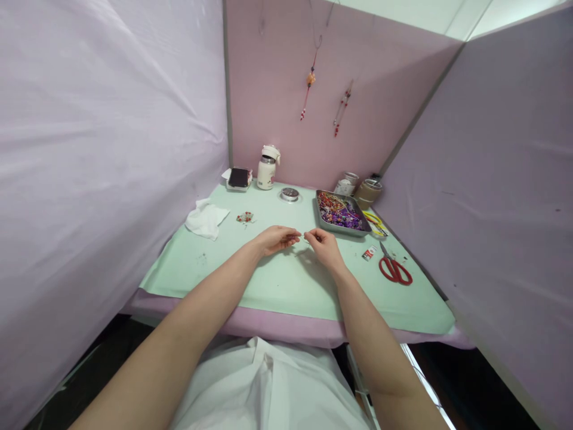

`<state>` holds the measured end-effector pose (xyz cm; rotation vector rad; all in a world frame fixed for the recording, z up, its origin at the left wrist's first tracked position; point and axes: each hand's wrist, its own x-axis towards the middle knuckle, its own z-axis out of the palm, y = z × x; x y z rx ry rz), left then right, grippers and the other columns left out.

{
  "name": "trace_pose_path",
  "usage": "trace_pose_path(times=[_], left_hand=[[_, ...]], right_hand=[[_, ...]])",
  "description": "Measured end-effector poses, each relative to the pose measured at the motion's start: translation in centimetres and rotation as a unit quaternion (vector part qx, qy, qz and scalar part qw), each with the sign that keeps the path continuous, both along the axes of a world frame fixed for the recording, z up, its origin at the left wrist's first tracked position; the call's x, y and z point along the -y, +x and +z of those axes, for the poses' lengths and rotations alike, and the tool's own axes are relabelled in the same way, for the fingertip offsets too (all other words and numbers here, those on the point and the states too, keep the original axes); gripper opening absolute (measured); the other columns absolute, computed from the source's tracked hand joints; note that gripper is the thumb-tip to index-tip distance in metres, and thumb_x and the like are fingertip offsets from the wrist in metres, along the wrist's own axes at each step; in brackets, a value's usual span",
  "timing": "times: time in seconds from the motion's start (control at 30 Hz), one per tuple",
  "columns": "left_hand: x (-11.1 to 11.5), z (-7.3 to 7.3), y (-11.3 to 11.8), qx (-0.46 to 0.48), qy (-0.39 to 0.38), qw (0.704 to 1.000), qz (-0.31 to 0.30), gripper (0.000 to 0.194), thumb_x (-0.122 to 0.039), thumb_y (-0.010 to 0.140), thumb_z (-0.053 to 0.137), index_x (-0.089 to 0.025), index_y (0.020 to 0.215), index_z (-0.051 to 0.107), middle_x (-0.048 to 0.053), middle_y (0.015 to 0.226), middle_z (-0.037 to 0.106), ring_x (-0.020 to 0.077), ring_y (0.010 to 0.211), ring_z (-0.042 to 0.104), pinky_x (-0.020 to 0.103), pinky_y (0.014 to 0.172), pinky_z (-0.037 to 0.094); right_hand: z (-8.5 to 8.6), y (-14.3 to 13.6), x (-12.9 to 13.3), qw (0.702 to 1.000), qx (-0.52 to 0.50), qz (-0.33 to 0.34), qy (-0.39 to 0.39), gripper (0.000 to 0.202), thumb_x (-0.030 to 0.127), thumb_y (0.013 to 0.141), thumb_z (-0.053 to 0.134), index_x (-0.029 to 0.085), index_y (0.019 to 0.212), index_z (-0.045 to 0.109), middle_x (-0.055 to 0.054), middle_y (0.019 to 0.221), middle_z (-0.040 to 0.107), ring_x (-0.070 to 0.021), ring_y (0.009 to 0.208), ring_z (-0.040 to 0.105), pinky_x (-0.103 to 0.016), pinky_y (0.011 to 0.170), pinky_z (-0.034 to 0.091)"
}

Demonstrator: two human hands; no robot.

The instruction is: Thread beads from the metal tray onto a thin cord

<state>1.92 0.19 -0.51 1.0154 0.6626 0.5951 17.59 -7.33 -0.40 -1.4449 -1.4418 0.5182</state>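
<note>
Above the middle of the green table mat (268, 280), my left hand (278, 239) and my right hand (323, 246) meet almost fingertip to fingertip. Each is closed in a pinch. A thin pale cord (307, 242) shows at the small gap between them and dangles by the right fingertips; its finer detail is too small to make out. To the left lies a small cluster of red and green beads (245, 217). On the right, a metal tray (344, 229) holds a heap of purple, red and gold beaded strands (342, 212).
Red-handled scissors (396, 270), a small red-and-white packet (369, 253) and yellow-handled scissors (373, 220) lie right. Behind are a wire spool (290, 194), white bottle (266, 172), dark box (239, 178) and jars (369, 192). A white cloth (206, 218) lies left. Beaded strings (310, 80) hang behind.
</note>
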Motion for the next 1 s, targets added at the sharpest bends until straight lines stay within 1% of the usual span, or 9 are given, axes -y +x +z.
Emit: trace_pose_path(times=[0.13, 0.23, 0.43, 0.6, 0.7, 0.8, 0.9, 1.0], left_hand=[[0.16, 0.08, -0.08, -0.02, 0.005, 1.0, 0.003, 0.021, -0.026, 0.079, 0.065, -0.007, 0.081, 0.07, 0.008, 0.073, 0.064, 0.0061, 0.06, 0.053, 0.02, 0.062, 0.043], [0.15, -0.06, -0.1, -0.027, 0.015, 1.0, -0.004, 0.026, -0.032, 0.08, 0.064, -0.007, 0.082, 0.07, 0.008, 0.074, 0.063, 0.0054, 0.06, 0.051, 0.021, 0.061, 0.042], [0.18, -0.34, -0.07, -0.03, 0.04, 0.999, -0.017, 0.032, -0.038, 0.066, 0.075, -0.008, 0.077, 0.071, 0.007, 0.075, 0.064, 0.0063, 0.063, 0.051, 0.022, 0.061, 0.039], [0.47, -0.1, -0.15, -0.04, 0.054, 0.998, -0.015, 0.029, -0.033, 0.058, 0.08, -0.008, 0.071, 0.07, 0.005, 0.069, 0.064, 0.0061, 0.062, 0.051, 0.021, 0.058, 0.037], [0.46, 0.06, -0.18, -0.046, 0.055, 0.997, -0.001, 0.027, -0.029, 0.058, 0.08, -0.008, 0.07, 0.069, 0.004, 0.066, 0.062, 0.0054, 0.059, 0.05, 0.02, 0.054, 0.035], [0.26, 0.15, -0.16, -0.041, 0.04, 0.998, 0.029, 0.022, -0.025, 0.06, 0.078, -0.008, 0.069, 0.068, 0.003, 0.063, 0.061, 0.0043, 0.055, 0.047, 0.019, 0.05, 0.033], [-0.03, 0.12, -0.08, -0.024, 0.016, 0.997, 0.065, 0.015, -0.019, 0.063, 0.075, -0.008, 0.066, 0.065, 0.003, 0.059, 0.059, 0.0031, 0.051, 0.045, 0.018, 0.046, 0.031], [-0.25, 0.0, 0.04, -0.003, 0.004, 0.996, 0.094, 0.01, -0.014, 0.064, 0.072, -0.008, 0.064, 0.064, 0.003, 0.059, 0.059, 0.003, 0.05, 0.045, 0.016, 0.044, 0.03]], right_hand=[[0.1, -0.04, 0.08, 1.0, -0.005, 0.002, 0.012, 0.031, 0.047, 0.075, 0.055, 0.018, 0.067, 0.059, 0.0, 0.061, 0.054, -0.0125, 0.058, 0.042, -0.026, 0.058, 0.035], [0.08, -0.08, 0.07, 1.0, -0.004, 0.0, 0.012, 0.03, 0.046, 0.075, 0.056, 0.017, 0.067, 0.059, 0.001, 0.061, 0.054, -0.0121, 0.057, 0.042, -0.026, 0.057, 0.035], [-0.22, 0.03, -0.07, 1.0, -0.008, 0.007, 0.014, 0.029, 0.045, 0.076, 0.057, 0.018, 0.067, 0.059, 0.001, 0.06, 0.052, -0.0119, 0.057, 0.042, -0.026, 0.057, 0.034], [-0.34, 0.09, -0.11, 1.0, 0.002, 0.006, 0.014, 0.029, 0.045, 0.077, 0.055, 0.018, 0.067, 0.058, 0.002, 0.06, 0.05, -0.0119, 0.057, 0.041, -0.026, 0.057, 0.033], [-0.28, 0.15, -0.11, 1.0, -0.003, -0.02, 0.022, 0.027, 0.045, 0.077, 0.055, 0.019, 0.077, 0.058, 0.004, 0.057, 0.045, -0.0116, 0.055, 0.039, -0.026, 0.056, 0.032], [-0.29, 0.24, -0.12, 0.998, -0.025, -0.039, 0.036, 0.027, 0.045, 0.076, 0.057, 0.02, 0.085, 0.053, 0.006, 0.055, 0.041, -0.0113, 0.052, 0.037, -0.025, 0.054, 0.032], [-0.47, 0.26, -0.17, 0.999, -0.006, -0.041, 0.029, 0.027, 0.044, 0.072, 0.062, 0.021, 0.08, 0.05, 0.007, 0.056, 0.041, -0.0108, 0.052, 0.037, -0.025, 0.054, 0.032], [-0.78, 0.09, -0.24, 0.998, 0.051, -0.021, 0.015, 0.021, 0.04, 0.072, 0.063, 0.02, 0.072, 0.055, 0.005, 0.054, 0.042, -0.0111, 0.053, 0.037, -0.025, 0.054, 0.032]])
